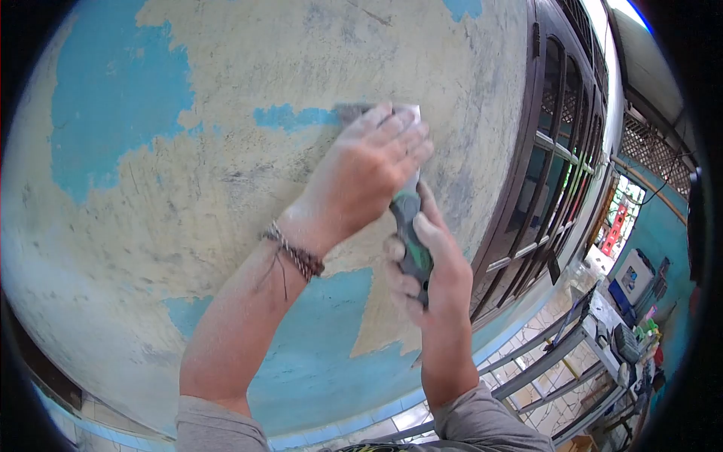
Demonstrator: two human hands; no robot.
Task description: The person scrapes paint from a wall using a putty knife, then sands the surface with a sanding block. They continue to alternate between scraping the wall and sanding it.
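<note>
My right hand (443,260) is wrapped around the grey-and-green handle of a paint scraper (409,226). Over the scraper's wide metal blade lies my left hand (369,162), its fingers bent across and pressing on it; they hide much of the blade. The blade's edge meets the wall (248,71) beside a thin strip of blue paint (294,117). Around that strip the surface is bare cream with grey scuffs. Larger blue patches (120,113) remain at the upper left and below my arms. Pale dust coats both hands, and a braided bracelet (297,252) circles my left wrist.
A dark wooden window frame (520,188) with panes and bars borders the wall on the right. Farther right, a metal frame structure (542,384) stands by a cluttered table (602,320). Tiled floor (557,309) shows below.
</note>
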